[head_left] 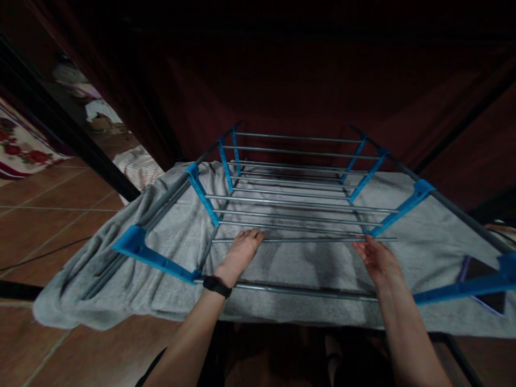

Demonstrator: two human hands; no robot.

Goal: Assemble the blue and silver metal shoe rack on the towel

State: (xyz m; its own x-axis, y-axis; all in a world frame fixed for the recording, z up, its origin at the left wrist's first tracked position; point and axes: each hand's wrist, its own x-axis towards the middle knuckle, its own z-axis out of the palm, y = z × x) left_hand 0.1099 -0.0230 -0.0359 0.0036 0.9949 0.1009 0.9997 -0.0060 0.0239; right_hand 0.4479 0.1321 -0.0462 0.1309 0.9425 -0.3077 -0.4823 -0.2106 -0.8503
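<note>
A clothes drying rack [298, 201] with grey metal rods and blue plastic brackets stands in front of me. A grey towel [177, 236] lies spread across a lower level of it and hangs over the left side. My left hand [241, 251], with a black band on the wrist, reaches between the rods and rests palm down on the towel, fingers stretched out. My right hand [377, 259] lies further right, fingers extended, touching the towel close to a thin rod. Neither hand holds anything.
Brown tiled floor [48, 215] lies to the left, with a black cable across it. A dark red curtain [306, 80] hangs behind the rack. A floral cloth [20, 145] and a striped cloth [139, 166] lie at the far left. A dark flat object [479, 269] rests on the towel's right.
</note>
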